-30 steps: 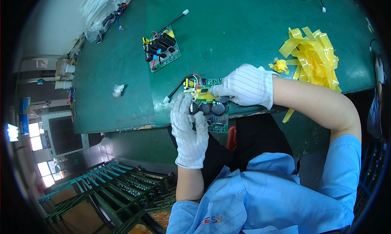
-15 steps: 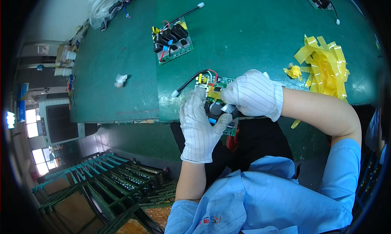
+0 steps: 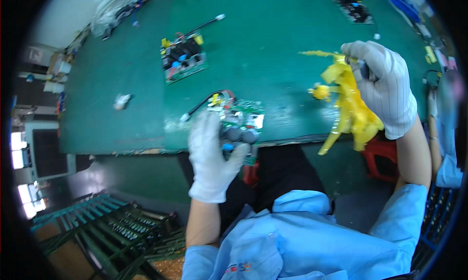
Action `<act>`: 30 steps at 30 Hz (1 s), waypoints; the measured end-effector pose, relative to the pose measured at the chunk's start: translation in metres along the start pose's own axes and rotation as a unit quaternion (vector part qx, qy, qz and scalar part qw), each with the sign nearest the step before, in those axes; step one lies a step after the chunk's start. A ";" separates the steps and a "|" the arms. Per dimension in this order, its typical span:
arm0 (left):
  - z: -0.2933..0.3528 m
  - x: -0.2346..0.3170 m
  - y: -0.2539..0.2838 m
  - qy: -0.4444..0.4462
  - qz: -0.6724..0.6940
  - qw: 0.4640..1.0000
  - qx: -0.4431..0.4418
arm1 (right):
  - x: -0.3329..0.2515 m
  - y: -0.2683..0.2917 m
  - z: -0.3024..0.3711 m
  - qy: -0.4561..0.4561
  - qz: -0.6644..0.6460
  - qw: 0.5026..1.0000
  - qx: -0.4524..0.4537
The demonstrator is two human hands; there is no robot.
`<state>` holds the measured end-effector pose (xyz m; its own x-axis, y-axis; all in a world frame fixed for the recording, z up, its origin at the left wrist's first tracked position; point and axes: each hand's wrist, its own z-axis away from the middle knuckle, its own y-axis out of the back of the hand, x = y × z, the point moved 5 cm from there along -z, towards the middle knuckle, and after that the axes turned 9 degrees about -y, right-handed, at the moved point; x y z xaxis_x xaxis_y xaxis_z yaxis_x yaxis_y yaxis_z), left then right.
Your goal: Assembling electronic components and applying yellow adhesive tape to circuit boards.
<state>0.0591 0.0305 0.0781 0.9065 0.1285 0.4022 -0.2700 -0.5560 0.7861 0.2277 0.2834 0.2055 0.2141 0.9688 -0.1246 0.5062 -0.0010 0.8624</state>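
Observation:
My left hand [image 3: 210,158], in a white glove, grips the near-left part of a green circuit board [image 3: 251,107] at the table's front edge. Its thumb rests near round grey capacitors, and a black cable with a white plug leaves the board's far-left corner. Off to the right, my gloved right hand [image 3: 385,85] is raised with thumb and forefinger pinched on strips of yellow tape [image 3: 348,102]. The bunch hangs below the fingers, its tails over the table edge. Something small and dark shows inside that palm; I cannot make out what.
A second circuit board [image 3: 184,58] lies farther back on the green table [image 3: 253,36], and a third board [image 3: 353,9] is at the far right. A crumpled white scrap [image 3: 122,101] sits at left, a yellow tape wad [image 3: 320,91] beside the strips. Green racks [image 3: 112,226] stand lower left.
My right hand has left the circuit board and moved right and away to the yellow tape strips, which now shift under its pinch. My left hand stays on the board. The whole view has shifted slightly.

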 end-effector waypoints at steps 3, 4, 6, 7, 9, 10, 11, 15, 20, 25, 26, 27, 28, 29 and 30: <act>0.000 0.010 0.012 -0.049 -0.032 0.998 0.040 | 0.043 0.030 0.028 -0.116 0.091 0.980 0.132; -0.002 0.013 0.015 -0.062 -0.042 0.996 0.044 | 0.058 0.033 0.038 -0.136 0.118 0.972 0.152; -0.009 0.017 0.012 -0.088 -0.015 0.996 0.014 | 0.072 0.034 0.054 -0.147 0.118 0.970 0.154; -0.013 0.015 0.013 -0.090 -0.010 0.996 0.019 | 0.076 0.028 0.065 -0.147 0.140 0.971 0.128; -0.021 0.015 0.008 -0.135 -0.034 0.989 -0.049 | 0.070 0.014 0.083 -0.140 0.149 0.976 0.069; -0.022 0.015 0.008 -0.135 -0.036 0.989 -0.048 | 0.072 0.001 0.094 -0.183 0.167 0.969 -0.026; -0.024 0.012 0.007 -0.120 -0.026 0.990 -0.064 | 0.073 -0.009 0.102 -0.219 0.157 0.959 -0.090; -0.030 0.007 0.005 -0.098 0.007 0.988 -0.120 | 0.082 -0.015 0.124 -0.290 0.063 0.942 -0.158; -0.030 0.003 0.000 -0.095 0.019 0.984 -0.148 | 0.079 -0.010 0.111 -0.332 0.048 0.904 -0.263; -0.037 0.003 -0.003 -0.104 0.029 0.978 -0.179 | 0.094 -0.010 0.116 -0.319 0.016 0.904 -0.283; -0.038 0.003 -0.003 -0.102 0.032 0.975 -0.193 | 0.095 -0.009 0.117 -0.336 0.005 0.891 -0.304; -0.041 0.004 -0.002 -0.106 0.035 0.975 -0.191 | 0.096 -0.008 0.119 -0.339 0.010 0.891 -0.302; -0.043 0.006 -0.002 -0.109 0.017 0.973 -0.205 | 0.096 -0.009 0.122 -0.335 0.003 0.887 -0.318; -0.044 0.007 -0.002 -0.113 -0.002 0.969 -0.218 | 0.096 -0.008 0.125 -0.331 -0.004 0.883 -0.334; -0.046 0.010 0.002 -0.117 0.005 0.970 -0.213 | 0.088 -0.007 0.115 -0.362 -0.006 0.849 -0.384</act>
<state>0.0527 0.0681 0.1051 0.9385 -0.0937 0.3324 -0.3438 -0.1604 0.9253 0.3394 0.3403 0.1324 0.8113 0.5608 -0.1654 -0.1224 0.4395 0.8899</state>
